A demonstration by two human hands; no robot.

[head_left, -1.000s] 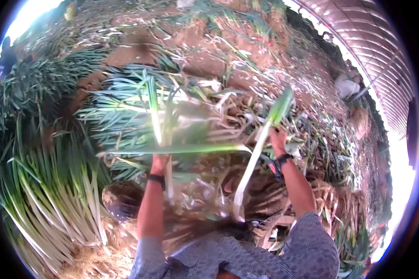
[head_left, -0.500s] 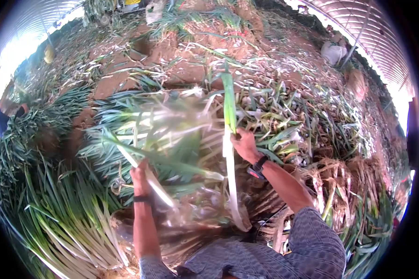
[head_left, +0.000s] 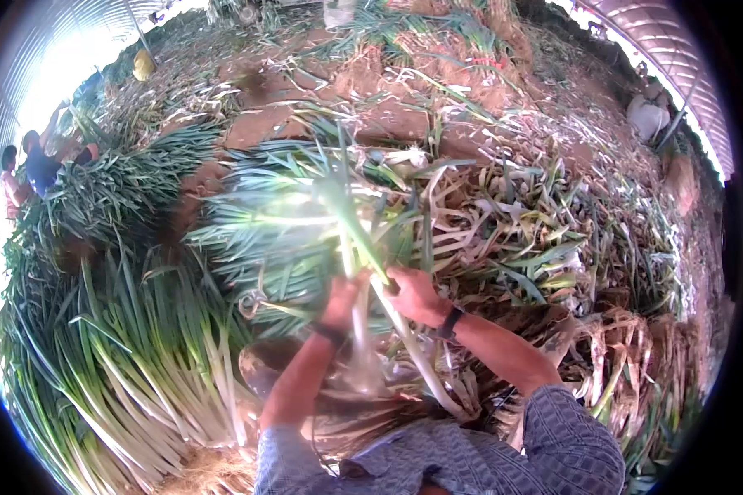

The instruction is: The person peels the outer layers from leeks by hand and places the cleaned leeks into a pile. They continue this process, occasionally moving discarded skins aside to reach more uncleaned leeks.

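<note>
My right hand (head_left: 419, 298) is closed around a long green onion (head_left: 413, 351), whose white shank slants down to its root end near my lap. Close beside it, my left hand (head_left: 343, 302) grips another green onion (head_left: 360, 334), with its pale shank pointing down and its lower end blurred. Green leaves rise above both hands, also smeared by motion. Beneath and beyond the hands lies a layer of green onions (head_left: 256, 216) with leaves pointing left.
A big bundle of green onions (head_left: 153, 355) lies at the left. Heaped peeled leaves and trimmings (head_left: 537, 223) cover the right side, with dry rooty stalks (head_left: 627, 346) nearer me. Two people are at the far left, one in a blue top (head_left: 43, 171). A white sack (head_left: 648, 115) stands far right.
My hands have come together from apart. The left moved right with its green onion, and the right moved slightly lower with its onion tilting. The view has turned a little left.
</note>
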